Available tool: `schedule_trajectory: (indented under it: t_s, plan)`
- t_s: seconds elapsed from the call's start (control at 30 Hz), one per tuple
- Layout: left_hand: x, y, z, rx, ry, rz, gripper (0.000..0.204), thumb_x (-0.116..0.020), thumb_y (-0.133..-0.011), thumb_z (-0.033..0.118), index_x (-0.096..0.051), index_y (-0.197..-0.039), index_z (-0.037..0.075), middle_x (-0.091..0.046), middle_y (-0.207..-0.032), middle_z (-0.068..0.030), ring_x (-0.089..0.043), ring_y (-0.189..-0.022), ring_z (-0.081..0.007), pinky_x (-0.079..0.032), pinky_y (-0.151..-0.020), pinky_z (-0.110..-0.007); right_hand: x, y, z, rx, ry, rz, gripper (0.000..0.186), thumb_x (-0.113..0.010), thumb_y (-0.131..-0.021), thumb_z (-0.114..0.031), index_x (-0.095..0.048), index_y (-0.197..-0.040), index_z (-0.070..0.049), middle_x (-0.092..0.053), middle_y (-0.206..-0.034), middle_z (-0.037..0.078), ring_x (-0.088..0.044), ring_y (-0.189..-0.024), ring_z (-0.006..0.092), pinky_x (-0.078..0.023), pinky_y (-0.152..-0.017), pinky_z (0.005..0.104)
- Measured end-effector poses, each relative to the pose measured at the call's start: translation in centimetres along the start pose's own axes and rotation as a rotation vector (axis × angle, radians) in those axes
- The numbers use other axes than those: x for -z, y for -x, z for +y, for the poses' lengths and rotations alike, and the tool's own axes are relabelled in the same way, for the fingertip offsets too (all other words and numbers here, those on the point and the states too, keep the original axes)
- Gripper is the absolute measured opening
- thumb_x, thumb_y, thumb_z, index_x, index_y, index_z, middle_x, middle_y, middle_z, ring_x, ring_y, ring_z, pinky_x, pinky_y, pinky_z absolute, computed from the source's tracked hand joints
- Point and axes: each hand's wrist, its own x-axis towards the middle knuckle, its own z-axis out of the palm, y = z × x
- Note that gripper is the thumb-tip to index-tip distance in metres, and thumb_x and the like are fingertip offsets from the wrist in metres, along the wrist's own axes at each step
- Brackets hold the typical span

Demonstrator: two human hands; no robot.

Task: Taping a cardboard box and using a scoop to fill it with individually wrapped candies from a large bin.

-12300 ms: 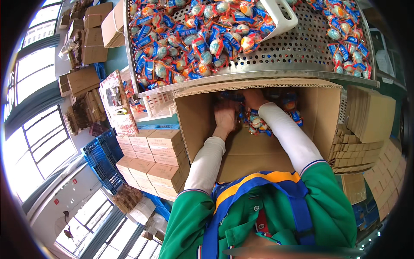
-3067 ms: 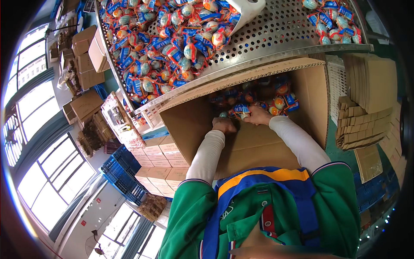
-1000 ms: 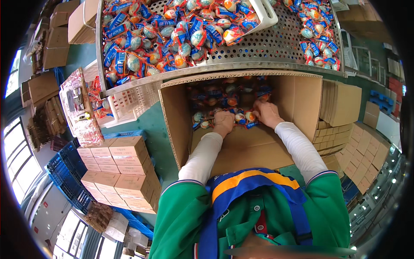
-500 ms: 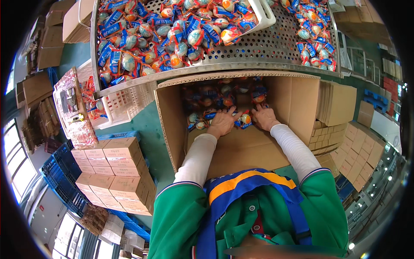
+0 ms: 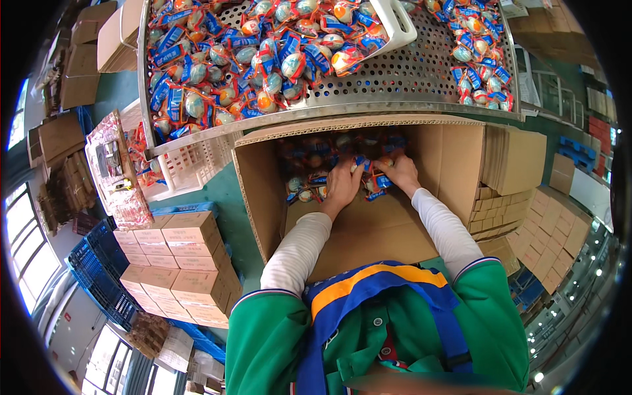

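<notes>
Both my hands reach into an open cardboard carton (image 5: 449, 158) in front of me. Rows of wrapped eggs (image 5: 305, 195), in clear, red and blue packets, line its far part, which is in shadow. My left hand (image 5: 341, 185) is closed round a wrapped egg, whose blue and white packet (image 5: 359, 162) shows at the fingertips. Just to its right, my right hand (image 5: 401, 175) has its fingers bent on another wrapped egg, partly hidden under them. More packets lie between and below the hands.
Beyond the carton stands a perforated metal table (image 5: 411, 76) heaped with wrapped eggs (image 5: 263, 72) and bearing a white plastic handled container (image 5: 400, 26). A white crate (image 5: 197, 164) is at left. Stacked boxes (image 5: 191, 253) sit on blue pallets; flattened cartons (image 5: 517, 158) stand at right.
My left hand has turned and lifted slightly, now with a wrapped egg at its fingertips. The right hand has drawn inward a little, fingers bending onto a packet.
</notes>
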Motion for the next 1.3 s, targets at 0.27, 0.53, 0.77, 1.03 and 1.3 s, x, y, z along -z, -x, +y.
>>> schedule_trajectory:
  t_s: [0.27,0.53,0.77,1.03,1.3]
  plan:
    - [-1.3,-2.3,0.9,-0.088,0.102,0.068,0.039,-0.067,-0.084,0.021,-0.056,-0.117,0.003,-0.057,-0.118,-0.0220,-0.058,-0.102,-0.0417,-0.050,-0.081,-0.048,0.0,-1.4,3.2,0.104,-0.266,0.097,0.032,-0.072,-0.081,-0.017,-0.062,-0.110,-0.008,-0.067,-0.094,0.015,-0.066,-0.080,0.0349,-0.054,-0.072,0.0423]
    - [-4.8,-1.5,-2.1,-0.260,-0.557,-0.274,0.046,-0.073,-0.077,0.028,-0.057,-0.114,0.006,-0.059,-0.114,-0.0187,-0.064,-0.096,-0.0360,-0.053,-0.077,-0.046,1.4,-3.4,0.8,0.454,0.574,0.153,0.040,-0.070,-0.075,-0.015,-0.061,-0.113,-0.016,-0.057,-0.114,0.014,-0.062,-0.092,0.0371,-0.054,-0.076,0.0469]
    - [-6.2,-2.7,-1.4,-0.046,-0.559,-0.286,0.062,-0.073,-0.077,0.033,-0.052,-0.129,0.007,-0.061,-0.105,-0.0153,-0.066,-0.089,-0.0342,-0.054,-0.072,-0.045,3.2,-3.6,0.5,0.462,0.543,-0.005,0.036,-0.066,-0.077,-0.020,-0.062,-0.112,-0.011,-0.057,-0.120,0.020,-0.065,-0.095,0.0371,-0.054,-0.076,0.0481]
    - [-6.0,-2.3,-3.9,-0.423,-0.524,-0.131,0.039,-0.066,-0.080,0.020,-0.056,-0.117,0.012,-0.057,-0.112,-0.0168,-0.067,-0.085,-0.0328,-0.055,-0.068,-0.044,4.3,-2.2,0.6,0.371,0.550,-0.079,0.045,-0.069,-0.078,-0.025,-0.058,-0.118,-0.007,-0.065,-0.108,0.020,-0.067,-0.091,0.0356,-0.053,-0.079,0.0467]
    - [-5.4,-1.3,-1.0,-0.247,-0.550,-0.357,0.031,-0.059,-0.083,0.015,-0.059,-0.113,0.015,-0.056,-0.119,-0.0134,-0.063,-0.094,-0.0320,-0.049,-0.083,-0.049,6.2,-2.1,-0.8,0.315,0.626,0.030,0.047,-0.071,-0.078,-0.021,-0.055,-0.120,-0.007,-0.069,-0.095,0.017,-0.067,-0.091,0.0368,-0.053,-0.079,0.0476]
